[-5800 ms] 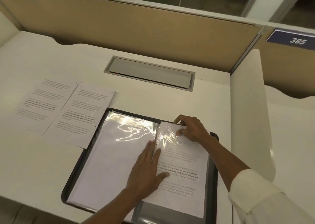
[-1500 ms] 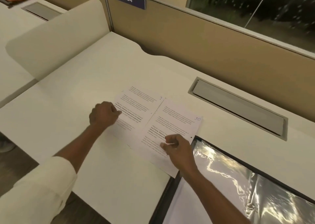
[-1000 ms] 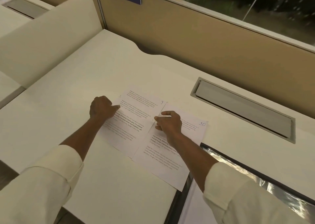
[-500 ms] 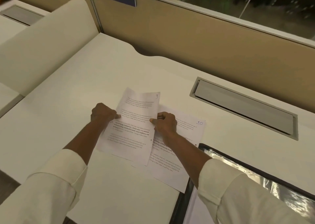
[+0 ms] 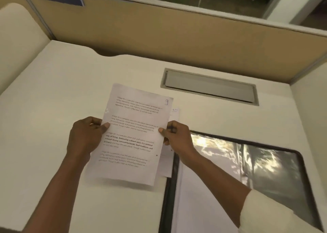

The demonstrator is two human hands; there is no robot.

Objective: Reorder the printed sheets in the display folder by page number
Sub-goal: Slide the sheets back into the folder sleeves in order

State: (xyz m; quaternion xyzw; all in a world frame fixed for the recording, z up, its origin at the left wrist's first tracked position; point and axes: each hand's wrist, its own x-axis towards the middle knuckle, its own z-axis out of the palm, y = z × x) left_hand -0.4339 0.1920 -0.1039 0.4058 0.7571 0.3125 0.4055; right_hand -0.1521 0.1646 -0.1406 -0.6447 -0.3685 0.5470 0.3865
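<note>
Head view: we are pinching the sheet marked 9 by its side edges, left hand and right hand apart, mid-desk, left of the display folder; we are judging it light, floppy and easily creased.

Two printed sheets; one display folder; two hands; one desk hatch.

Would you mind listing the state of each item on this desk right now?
White printed sheet marked 9: raised, pinched at both side edges.
White sheet marked 10: flat on desk, mostly covered.
Black display folder: open.
Grey desk hatch: closed.
Left hand: grips sheet 9.
Right hand: grips sheet 9.
</note>
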